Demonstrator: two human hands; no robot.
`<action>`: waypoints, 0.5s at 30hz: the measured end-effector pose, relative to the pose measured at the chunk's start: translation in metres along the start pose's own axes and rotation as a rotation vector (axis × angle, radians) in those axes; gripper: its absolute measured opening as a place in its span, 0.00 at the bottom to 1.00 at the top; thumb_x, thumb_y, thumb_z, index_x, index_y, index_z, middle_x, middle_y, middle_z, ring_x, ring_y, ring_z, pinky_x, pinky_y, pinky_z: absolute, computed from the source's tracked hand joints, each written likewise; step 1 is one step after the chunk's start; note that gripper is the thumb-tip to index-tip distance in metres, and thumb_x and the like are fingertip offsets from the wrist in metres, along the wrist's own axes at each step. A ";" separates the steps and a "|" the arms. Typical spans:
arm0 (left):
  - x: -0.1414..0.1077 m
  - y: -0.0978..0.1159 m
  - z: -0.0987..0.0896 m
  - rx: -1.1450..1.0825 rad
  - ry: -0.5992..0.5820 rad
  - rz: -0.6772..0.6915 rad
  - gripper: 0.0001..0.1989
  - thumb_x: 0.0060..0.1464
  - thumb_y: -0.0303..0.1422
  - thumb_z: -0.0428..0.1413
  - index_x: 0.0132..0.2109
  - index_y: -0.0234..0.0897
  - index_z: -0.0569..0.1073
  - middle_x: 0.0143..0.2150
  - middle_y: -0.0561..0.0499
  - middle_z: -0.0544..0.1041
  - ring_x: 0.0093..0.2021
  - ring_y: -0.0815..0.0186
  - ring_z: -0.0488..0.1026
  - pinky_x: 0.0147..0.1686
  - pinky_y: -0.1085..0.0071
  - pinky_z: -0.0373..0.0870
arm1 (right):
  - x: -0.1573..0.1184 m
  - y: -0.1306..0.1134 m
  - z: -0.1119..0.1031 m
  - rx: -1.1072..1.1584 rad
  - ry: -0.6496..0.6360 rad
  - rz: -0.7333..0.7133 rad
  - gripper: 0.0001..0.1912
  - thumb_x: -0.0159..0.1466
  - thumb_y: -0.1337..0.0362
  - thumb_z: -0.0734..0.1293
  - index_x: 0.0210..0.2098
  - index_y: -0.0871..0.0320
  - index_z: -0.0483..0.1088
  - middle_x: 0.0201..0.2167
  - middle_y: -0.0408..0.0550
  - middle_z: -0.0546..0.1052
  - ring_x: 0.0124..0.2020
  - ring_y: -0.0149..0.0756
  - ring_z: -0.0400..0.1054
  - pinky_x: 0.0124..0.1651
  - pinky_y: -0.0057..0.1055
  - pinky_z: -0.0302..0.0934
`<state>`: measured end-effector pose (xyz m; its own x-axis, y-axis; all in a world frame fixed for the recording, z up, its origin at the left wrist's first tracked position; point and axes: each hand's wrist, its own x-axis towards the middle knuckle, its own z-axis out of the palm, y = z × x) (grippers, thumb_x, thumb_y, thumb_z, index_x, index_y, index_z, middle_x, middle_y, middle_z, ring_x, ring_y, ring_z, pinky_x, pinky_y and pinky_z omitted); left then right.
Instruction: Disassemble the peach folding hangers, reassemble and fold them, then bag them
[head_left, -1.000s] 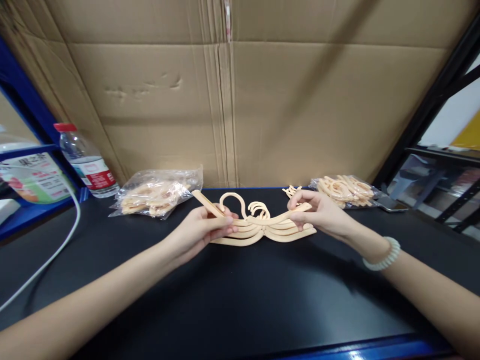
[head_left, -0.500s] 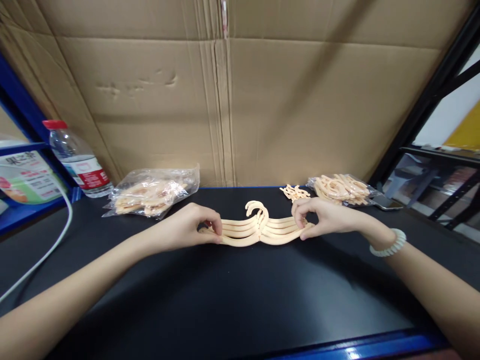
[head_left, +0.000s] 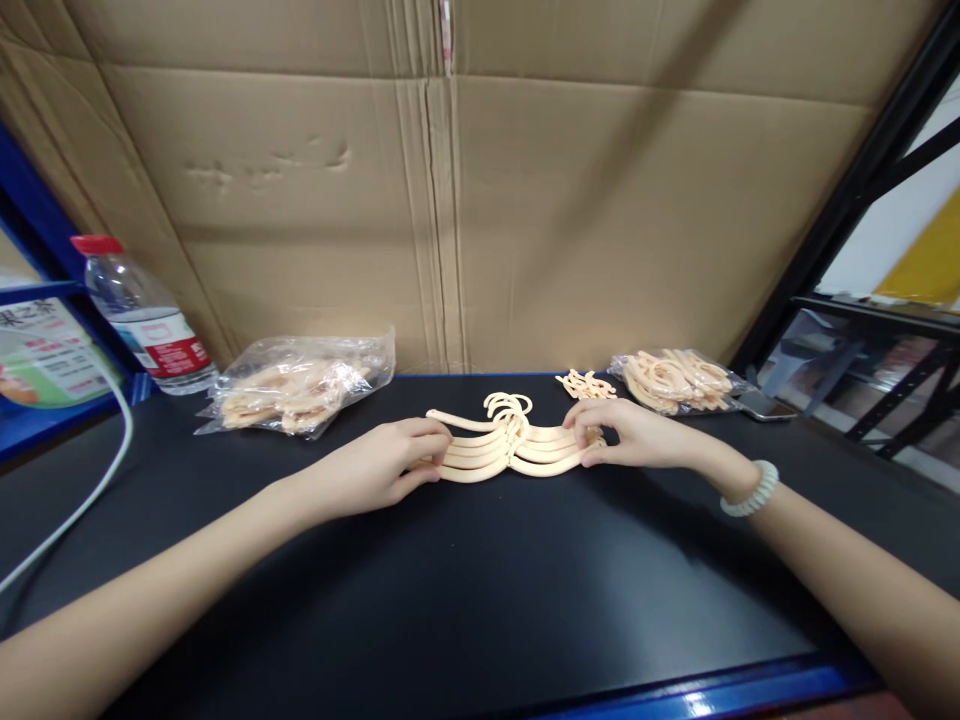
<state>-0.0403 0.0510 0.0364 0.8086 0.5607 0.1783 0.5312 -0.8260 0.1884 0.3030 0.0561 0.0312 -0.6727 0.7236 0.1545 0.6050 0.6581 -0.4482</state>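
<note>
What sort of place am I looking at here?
Likely a work area in a workshop or storeroom, though the wider room is mostly hidden. A black tabletop holds pale hangers and clear bags of similar-coloured parts, with a black metal frame at the right.

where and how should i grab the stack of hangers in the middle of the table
Probably best at both outer ends of the hanger stack, coming in from left and right: it lies low and wide on the black tabletop, its bars spread sideways. The hooks point toward the cardboard, clear of both ends. One left bar splays out, so include it.
</note>
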 end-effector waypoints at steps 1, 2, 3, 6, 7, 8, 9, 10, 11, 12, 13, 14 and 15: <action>0.001 -0.002 0.001 0.005 0.006 -0.021 0.08 0.61 0.31 0.48 0.35 0.38 0.70 0.45 0.47 0.73 0.41 0.63 0.73 0.41 0.70 0.69 | 0.001 0.003 0.003 -0.016 0.035 -0.005 0.08 0.60 0.60 0.69 0.30 0.59 0.69 0.42 0.51 0.74 0.40 0.38 0.68 0.47 0.37 0.62; 0.001 -0.004 0.003 0.009 0.018 -0.038 0.08 0.61 0.31 0.48 0.34 0.38 0.69 0.45 0.47 0.73 0.40 0.63 0.73 0.41 0.70 0.69 | 0.003 0.007 0.006 -0.034 0.069 -0.010 0.08 0.61 0.60 0.68 0.31 0.58 0.68 0.42 0.52 0.74 0.40 0.38 0.68 0.46 0.38 0.63; 0.002 -0.007 0.005 0.012 0.035 -0.049 0.08 0.62 0.31 0.48 0.34 0.37 0.69 0.45 0.46 0.73 0.40 0.63 0.72 0.41 0.69 0.69 | 0.004 0.010 0.008 -0.054 0.099 -0.013 0.07 0.61 0.61 0.67 0.32 0.58 0.68 0.42 0.52 0.74 0.40 0.39 0.68 0.46 0.39 0.63; 0.001 -0.014 0.012 0.020 0.103 -0.046 0.07 0.62 0.31 0.47 0.37 0.37 0.69 0.47 0.45 0.73 0.45 0.61 0.72 0.46 0.66 0.69 | 0.006 0.017 0.014 -0.097 0.163 -0.013 0.06 0.62 0.63 0.66 0.37 0.59 0.69 0.40 0.52 0.75 0.40 0.40 0.68 0.46 0.40 0.63; 0.001 -0.016 0.014 0.026 0.127 -0.045 0.07 0.62 0.31 0.47 0.39 0.37 0.69 0.48 0.44 0.73 0.47 0.60 0.72 0.47 0.65 0.69 | 0.007 0.019 0.015 -0.102 0.174 -0.018 0.06 0.62 0.63 0.66 0.38 0.59 0.68 0.40 0.52 0.75 0.41 0.40 0.68 0.46 0.40 0.63; 0.001 -0.017 0.016 0.036 0.153 -0.051 0.08 0.61 0.30 0.46 0.42 0.37 0.69 0.48 0.44 0.73 0.48 0.59 0.71 0.49 0.63 0.68 | 0.007 0.020 0.015 -0.107 0.180 -0.028 0.07 0.62 0.64 0.66 0.39 0.59 0.68 0.40 0.53 0.74 0.42 0.40 0.68 0.47 0.40 0.63; 0.001 -0.017 0.017 0.048 0.179 -0.060 0.09 0.61 0.30 0.46 0.45 0.36 0.69 0.49 0.43 0.73 0.50 0.58 0.71 0.50 0.62 0.68 | 0.007 0.021 0.016 -0.113 0.184 -0.039 0.07 0.62 0.64 0.66 0.39 0.59 0.68 0.41 0.53 0.74 0.43 0.41 0.68 0.48 0.41 0.62; 0.003 -0.018 0.018 0.062 0.201 -0.067 0.10 0.61 0.30 0.47 0.48 0.36 0.68 0.50 0.41 0.73 0.51 0.58 0.70 0.51 0.61 0.67 | 0.007 0.021 0.015 -0.121 0.190 -0.053 0.08 0.61 0.64 0.67 0.40 0.59 0.68 0.42 0.53 0.74 0.44 0.41 0.67 0.49 0.42 0.62; 0.005 -0.017 0.019 0.077 0.217 -0.073 0.13 0.61 0.31 0.47 0.51 0.35 0.68 0.52 0.40 0.72 0.54 0.56 0.69 0.53 0.59 0.66 | 0.007 0.020 0.014 -0.129 0.197 -0.067 0.09 0.61 0.64 0.67 0.40 0.58 0.68 0.43 0.53 0.73 0.46 0.42 0.67 0.50 0.42 0.61; 0.007 -0.017 0.020 0.094 0.220 -0.080 0.16 0.60 0.33 0.48 0.54 0.34 0.66 0.55 0.38 0.71 0.57 0.55 0.67 0.56 0.57 0.64 | 0.007 0.017 0.013 -0.135 0.208 -0.081 0.10 0.60 0.63 0.68 0.41 0.58 0.68 0.44 0.53 0.73 0.47 0.43 0.66 0.52 0.43 0.61; 0.010 -0.017 0.020 0.111 0.208 -0.091 0.20 0.60 0.36 0.49 0.57 0.33 0.65 0.58 0.36 0.69 0.60 0.52 0.64 0.58 0.54 0.61 | 0.007 0.011 0.012 -0.135 0.222 -0.090 0.11 0.60 0.63 0.69 0.42 0.57 0.68 0.45 0.53 0.73 0.48 0.43 0.66 0.52 0.44 0.60; 0.013 -0.017 0.021 0.125 0.180 -0.108 0.25 0.59 0.40 0.51 0.60 0.32 0.62 0.62 0.35 0.66 0.63 0.50 0.60 0.60 0.51 0.57 | 0.007 0.002 0.011 -0.129 0.234 -0.098 0.12 0.60 0.63 0.69 0.43 0.57 0.68 0.45 0.53 0.73 0.49 0.44 0.66 0.53 0.44 0.60; 0.016 -0.017 0.022 0.136 0.143 -0.127 0.31 0.58 0.45 0.51 0.63 0.32 0.59 0.64 0.34 0.62 0.66 0.48 0.56 0.62 0.48 0.52 | 0.007 -0.010 0.011 -0.117 0.246 -0.110 0.12 0.59 0.63 0.69 0.43 0.56 0.68 0.46 0.53 0.73 0.49 0.44 0.66 0.54 0.44 0.60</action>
<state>-0.0311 0.0728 0.0146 0.6939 0.6554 0.2982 0.6637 -0.7428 0.0880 0.2879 0.0518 0.0276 -0.6223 0.6656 0.4118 0.5886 0.7448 -0.3144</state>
